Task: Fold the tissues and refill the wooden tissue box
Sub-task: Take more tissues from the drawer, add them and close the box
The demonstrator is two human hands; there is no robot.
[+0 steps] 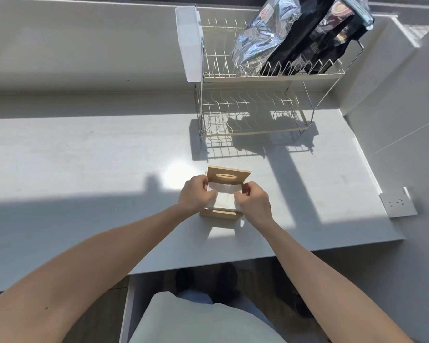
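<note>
On the pale grey table (84, 157), a small light wooden tissue box (217, 214) sits between the two hands. The left hand (195, 194) and right hand (254, 203) curl their fingers (212, 194) onto the white folded tissues (224, 200) lying in the box. Its slotted wooden lid (228, 175) stands tilted just beyond the fingertips. A cream wire dish rack (258, 78) stands farther back.

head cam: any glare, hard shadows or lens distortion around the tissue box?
Head view: hard sunlight from the window side; a blown-out glare patch on the countertop just left of the wooden tissue box. The tissues are near overexposed between the left hand and right hand. The dish rack throws sharp wire shadows. Wide-angle bending shows at the counter edges; focus is fine.
</note>
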